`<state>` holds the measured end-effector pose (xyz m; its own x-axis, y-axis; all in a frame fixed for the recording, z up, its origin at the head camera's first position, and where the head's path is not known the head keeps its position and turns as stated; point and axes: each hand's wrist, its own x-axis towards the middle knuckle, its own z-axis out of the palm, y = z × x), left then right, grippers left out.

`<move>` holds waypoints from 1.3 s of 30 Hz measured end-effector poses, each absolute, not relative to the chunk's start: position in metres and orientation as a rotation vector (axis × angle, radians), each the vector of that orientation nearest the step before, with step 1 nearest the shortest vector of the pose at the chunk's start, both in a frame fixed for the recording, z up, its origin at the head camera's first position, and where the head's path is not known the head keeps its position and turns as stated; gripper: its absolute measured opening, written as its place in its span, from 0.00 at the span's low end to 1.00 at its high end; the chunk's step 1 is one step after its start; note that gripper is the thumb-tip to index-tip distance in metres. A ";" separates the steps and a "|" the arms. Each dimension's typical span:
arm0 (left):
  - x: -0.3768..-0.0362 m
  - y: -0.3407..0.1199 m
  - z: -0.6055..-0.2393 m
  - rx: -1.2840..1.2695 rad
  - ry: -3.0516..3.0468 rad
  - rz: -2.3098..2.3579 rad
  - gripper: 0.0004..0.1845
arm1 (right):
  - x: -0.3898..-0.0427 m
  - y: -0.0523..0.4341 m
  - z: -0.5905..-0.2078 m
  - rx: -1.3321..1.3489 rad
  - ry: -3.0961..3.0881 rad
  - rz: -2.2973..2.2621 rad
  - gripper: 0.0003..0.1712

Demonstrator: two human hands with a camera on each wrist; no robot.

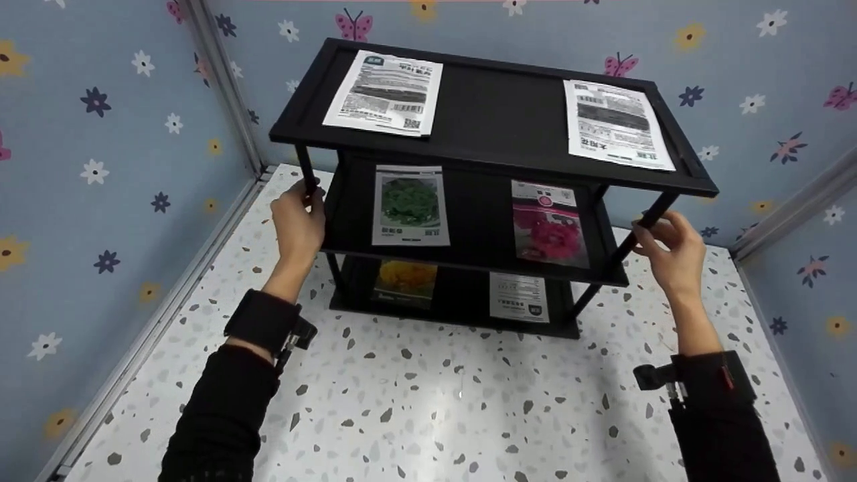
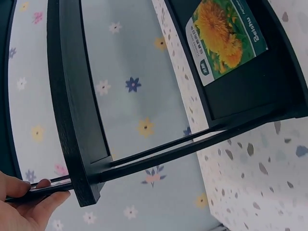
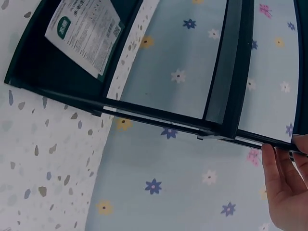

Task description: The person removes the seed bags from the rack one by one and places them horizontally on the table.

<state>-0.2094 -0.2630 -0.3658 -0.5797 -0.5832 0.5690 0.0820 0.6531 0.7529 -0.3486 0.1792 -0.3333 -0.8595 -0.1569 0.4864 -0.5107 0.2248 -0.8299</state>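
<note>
Left hand (image 1: pixel 296 224) pinching front-left post, right hand (image 1: pixel 671 249) pinching front-right post of black three-tier rack (image 1: pixel 489 120) sitting between them on speckled floor (image 1: pixel 435 402). Probably light, rigid; loose seed packets (image 1: pixel 410 205) likely sliding if tilted. Gripping posts near middle shelf.

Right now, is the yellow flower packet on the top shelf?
No, the yellow flower packet lies on the bottom shelf of the black rack; the top shelf holds two white printed packets.

Black shelf rack (image 1: pixel 495 120), speckled white terrazzo table (image 1: pixel 435 402), apparently blue flowered walls (image 1: pixel 100 167)
</note>
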 end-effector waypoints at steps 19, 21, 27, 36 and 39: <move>-0.214 -0.254 -0.370 0.280 -2.085 -0.977 0.09 | -0.348 0.196 -0.339 0.269 -2.107 1.867 0.15; -0.216 -0.254 -0.369 0.280 -2.096 -0.976 0.09 | -0.349 0.196 -0.341 0.258 -2.089 1.888 0.14; -0.218 -0.259 -0.366 0.311 -2.126 -0.978 0.09 | -0.354 0.192 -0.344 0.230 -1.994 2.059 0.16; -0.204 -0.270 -0.365 0.362 -2.139 -0.965 0.08 | -0.352 0.177 -0.345 0.197 -1.971 2.157 0.20; -0.205 -0.273 -0.365 0.356 -2.140 -0.968 0.08 | -0.349 0.173 -0.344 0.178 -1.966 2.151 0.19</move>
<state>-0.2045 -0.2725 -0.3647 -0.6822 -0.5146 0.5194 0.0500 0.6760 0.7352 -0.3493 0.1733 -0.3441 -0.9682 0.0811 0.2368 -0.2432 -0.0800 -0.9667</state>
